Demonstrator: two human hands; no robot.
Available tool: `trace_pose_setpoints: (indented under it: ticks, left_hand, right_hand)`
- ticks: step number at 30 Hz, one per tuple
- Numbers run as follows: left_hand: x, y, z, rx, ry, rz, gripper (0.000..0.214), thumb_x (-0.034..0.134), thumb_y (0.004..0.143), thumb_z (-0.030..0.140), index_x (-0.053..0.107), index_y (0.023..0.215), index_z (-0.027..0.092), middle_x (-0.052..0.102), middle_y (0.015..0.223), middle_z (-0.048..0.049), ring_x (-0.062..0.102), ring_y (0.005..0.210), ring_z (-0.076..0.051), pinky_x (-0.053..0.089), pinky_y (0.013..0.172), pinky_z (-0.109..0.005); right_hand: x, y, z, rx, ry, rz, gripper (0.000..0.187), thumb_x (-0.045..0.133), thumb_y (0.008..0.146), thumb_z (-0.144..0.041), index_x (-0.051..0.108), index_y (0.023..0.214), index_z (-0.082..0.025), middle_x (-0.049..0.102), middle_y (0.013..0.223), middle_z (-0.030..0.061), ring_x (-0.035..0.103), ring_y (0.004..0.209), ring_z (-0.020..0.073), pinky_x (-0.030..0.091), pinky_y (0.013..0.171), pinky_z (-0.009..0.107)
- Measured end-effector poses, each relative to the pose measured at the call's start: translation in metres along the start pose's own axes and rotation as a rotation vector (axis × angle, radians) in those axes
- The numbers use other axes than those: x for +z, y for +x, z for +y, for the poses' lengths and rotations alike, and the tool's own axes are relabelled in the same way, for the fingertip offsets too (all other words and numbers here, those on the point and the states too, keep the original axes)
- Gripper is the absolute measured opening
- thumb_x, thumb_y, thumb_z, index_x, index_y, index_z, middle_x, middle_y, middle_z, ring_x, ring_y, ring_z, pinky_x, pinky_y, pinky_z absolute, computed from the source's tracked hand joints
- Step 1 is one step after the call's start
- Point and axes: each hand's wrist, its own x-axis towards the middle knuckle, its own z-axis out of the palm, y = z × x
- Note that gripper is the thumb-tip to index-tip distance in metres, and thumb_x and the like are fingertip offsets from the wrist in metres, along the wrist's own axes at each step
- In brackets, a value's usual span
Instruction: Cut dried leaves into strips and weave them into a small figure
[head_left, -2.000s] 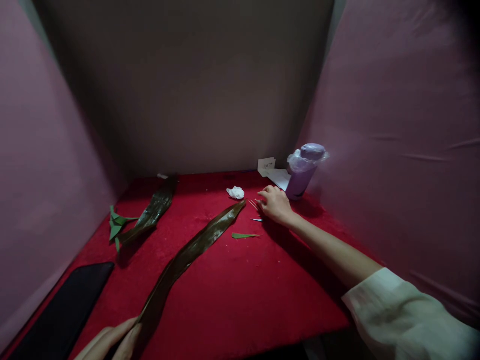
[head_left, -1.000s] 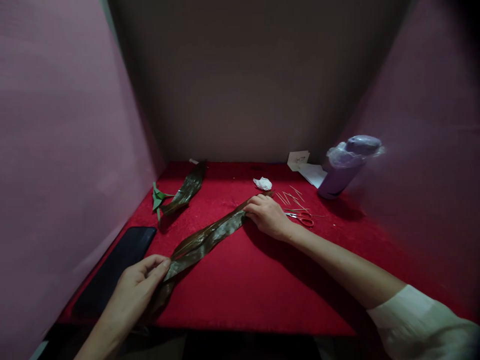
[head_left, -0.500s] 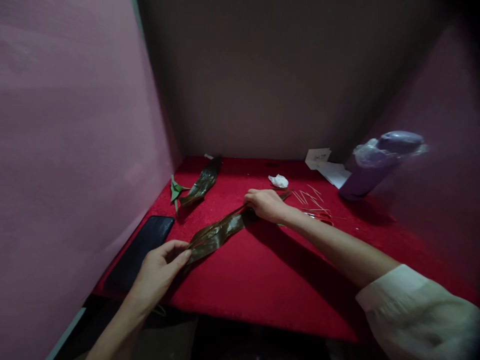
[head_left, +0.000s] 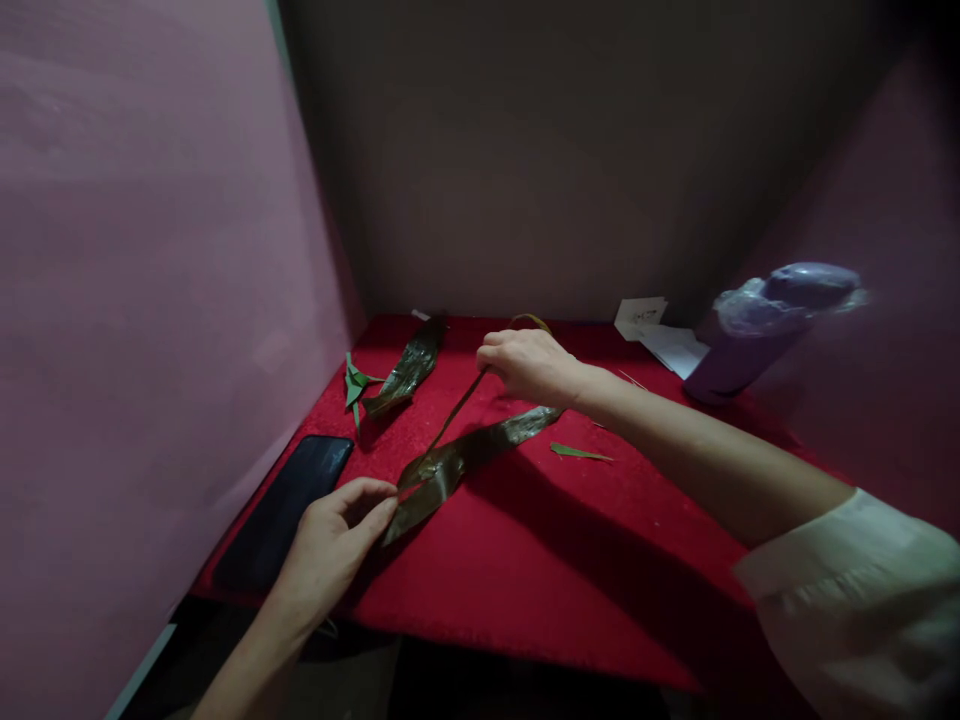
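Observation:
A long, dark green leaf [head_left: 480, 447] stretches diagonally over the red cloth. My left hand [head_left: 337, 535] pinches its near end between thumb and fingers. Above the leaf, my right hand [head_left: 529, 362] is closed on a narrow leaf strip [head_left: 454, 412], which runs taut back down to the leaf near my left hand. The strip's free end curls up behind my right hand. A small green leaf piece [head_left: 577, 452] lies below my right forearm.
A black phone [head_left: 285, 510] lies at the left edge. Behind it are a folded green leaf shape [head_left: 356, 385] and another dark leaf [head_left: 412, 365]. Papers [head_left: 664, 345] and a purple bottle with plastic wrap [head_left: 742, 345] stand at the back right. Pink panels [head_left: 150, 300] flank the table.
My right hand has moved up and away, lifting a narrow strip apart from the leaf. My left hand keeps its pinch, shifted slightly right. My right arm now covers the white crumpled tissue and most toothpicks.

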Motion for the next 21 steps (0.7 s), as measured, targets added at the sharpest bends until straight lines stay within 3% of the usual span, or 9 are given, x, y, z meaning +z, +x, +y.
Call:
trace_pose_setpoints:
  ticks: [5, 8, 12, 15, 18, 21]
  left_hand:
    - [-0.007, 0.012, 0.014, 0.146, 0.206, -0.081, 0.025, 0.058, 0.074, 0.041, 0.067, 0.070, 0.018, 0.065, 0.069, -0.0024, 0.058, 0.064, -0.017, 0.042, 0.058, -0.025]
    - [-0.011, 0.032, 0.030, 0.169, 0.207, -0.040, 0.026, 0.062, 0.070, 0.041, 0.069, 0.083, 0.019, 0.069, 0.080, -0.0043, 0.060, 0.072, -0.020, 0.044, 0.063, -0.027]
    - [-0.006, 0.063, 0.054, 0.178, 0.034, 0.002, 0.029, 0.068, 0.065, 0.034, 0.070, 0.087, 0.016, 0.070, 0.085, -0.0063, 0.061, 0.080, -0.022, 0.045, 0.072, -0.030]
    - [0.002, 0.079, 0.064, 0.050, -0.230, 0.028, 0.017, 0.073, 0.056, 0.021, 0.068, 0.070, 0.014, 0.066, 0.065, -0.0010, 0.057, 0.059, -0.013, 0.043, 0.057, -0.022]
    - [0.008, 0.089, 0.060, -0.070, -0.359, 0.022, 0.015, 0.074, 0.055, 0.020, 0.065, 0.066, 0.014, 0.055, 0.048, 0.0039, 0.043, 0.039, -0.006, 0.032, 0.039, -0.017]
    - [0.010, 0.093, 0.050, -0.133, -0.429, -0.002, 0.015, 0.074, 0.056, 0.019, 0.063, 0.065, 0.013, 0.053, 0.044, 0.0040, 0.039, 0.032, -0.004, 0.024, 0.031, -0.014]
  right_hand:
    - [-0.025, 0.024, -0.013, -0.117, -0.067, -0.072, 0.025, 0.046, 0.074, -0.003, 0.063, 0.085, -0.018, 0.062, 0.088, 0.0055, 0.052, 0.074, 0.0153, 0.023, 0.056, 0.027]
    - [-0.034, 0.036, -0.019, -0.177, -0.106, -0.064, 0.025, 0.046, 0.075, -0.003, 0.063, 0.085, -0.017, 0.062, 0.087, 0.0055, 0.055, 0.077, 0.0166, 0.026, 0.058, 0.026]
    - [-0.037, 0.052, -0.025, -0.207, -0.079, -0.023, 0.020, 0.047, 0.077, -0.006, 0.064, 0.085, -0.015, 0.063, 0.086, 0.0062, 0.057, 0.079, 0.0178, 0.030, 0.060, 0.025]
    - [-0.037, 0.059, -0.028, -0.243, 0.078, 0.052, 0.024, 0.049, 0.078, -0.006, 0.064, 0.094, -0.017, 0.063, 0.101, 0.0069, 0.058, 0.089, 0.0188, 0.036, 0.065, 0.026]
    - [-0.035, 0.048, -0.017, -0.244, 0.302, 0.193, 0.039, 0.048, 0.080, -0.006, 0.058, 0.114, -0.022, 0.051, 0.128, 0.0044, 0.054, 0.103, 0.0168, 0.041, 0.076, 0.026]
    - [-0.029, 0.009, 0.014, -0.036, 0.397, 0.313, 0.032, 0.049, 0.084, -0.013, 0.059, 0.113, -0.021, 0.052, 0.126, 0.0049, 0.058, 0.092, 0.0146, 0.042, 0.077, 0.027]
